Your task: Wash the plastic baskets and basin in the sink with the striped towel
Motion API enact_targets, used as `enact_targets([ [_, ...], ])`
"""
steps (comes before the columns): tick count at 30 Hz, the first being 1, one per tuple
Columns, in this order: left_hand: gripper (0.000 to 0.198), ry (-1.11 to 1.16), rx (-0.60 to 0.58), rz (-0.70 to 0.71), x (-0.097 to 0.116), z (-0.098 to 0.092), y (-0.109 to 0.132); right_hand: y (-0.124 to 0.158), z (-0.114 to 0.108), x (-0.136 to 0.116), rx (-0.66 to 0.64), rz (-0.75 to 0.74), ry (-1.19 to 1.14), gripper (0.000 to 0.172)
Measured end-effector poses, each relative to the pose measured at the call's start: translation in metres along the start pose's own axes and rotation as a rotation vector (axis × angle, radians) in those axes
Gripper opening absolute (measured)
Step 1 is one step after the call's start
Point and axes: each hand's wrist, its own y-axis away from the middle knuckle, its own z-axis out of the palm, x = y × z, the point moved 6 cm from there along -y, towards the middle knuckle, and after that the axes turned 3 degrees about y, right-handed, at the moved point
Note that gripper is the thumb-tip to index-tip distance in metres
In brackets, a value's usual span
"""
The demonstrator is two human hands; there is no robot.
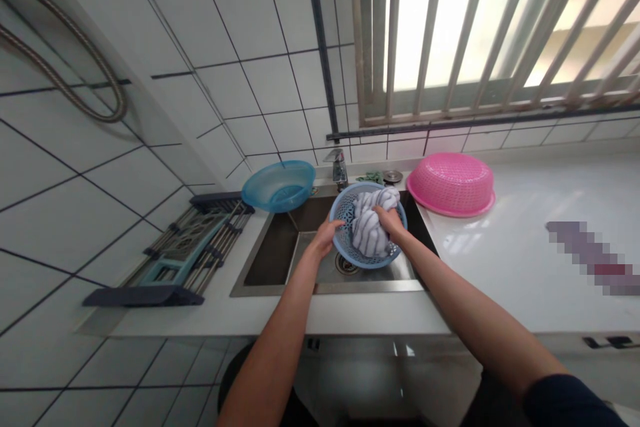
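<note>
In the head view, the left grip (pixel 326 235) clasps the rim of the blue basket (pixel 350 255) above the sink (pixel 280 247), and the right grip (pixel 391 220) pinches the striped cloth (pixel 367 233) inside it. The bench (pixel 500 260) stretches right of the sink edge, with the pink basket (pixel 453 183) at its back.

Left hand (pixel 326 235) and right hand (pixel 391 220): both bare. Both forearms are bare along their full visible length. A dark navy sleeve (pixel 570 400) covers the right upper arm at the near right edge, plain and unmarked.
</note>
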Motion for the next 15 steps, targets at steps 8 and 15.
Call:
enact_targets([
  [8, 0.060, -0.122, -0.102, 0.001, 0.007, 0.007, 0.010, 0.028, 0.036, -0.016, -0.327, -0.094, -0.006, 0.044],
  [15, 0.076, -0.054, -0.174, 0.171, 0.011, 0.019, 0.008, 0.043, 0.046, -0.016, -0.540, -0.173, 0.035, 0.039],
])
